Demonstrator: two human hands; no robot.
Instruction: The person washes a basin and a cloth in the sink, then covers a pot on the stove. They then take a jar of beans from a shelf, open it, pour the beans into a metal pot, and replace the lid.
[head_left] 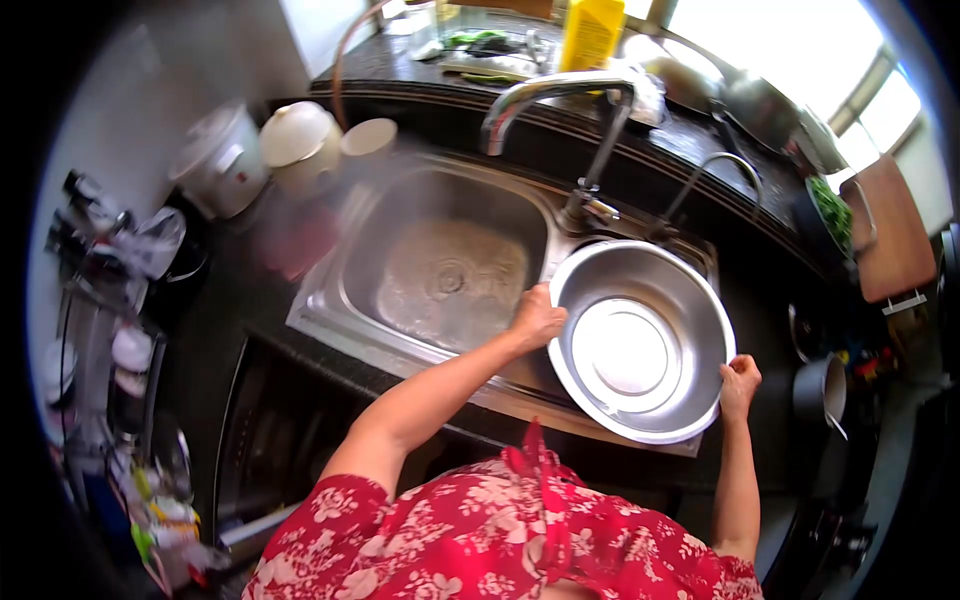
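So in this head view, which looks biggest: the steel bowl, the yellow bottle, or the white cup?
1. Steel bowl, by far.
2. Yellow bottle.
3. White cup; both sit farther away, and look close in size, so their order is unsure.

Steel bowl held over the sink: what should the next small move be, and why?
Probably lower the steel bowl onto the right side of the sink. Left hand and right hand each have a grip on opposite rims, and the bowl looks empty and tilted.
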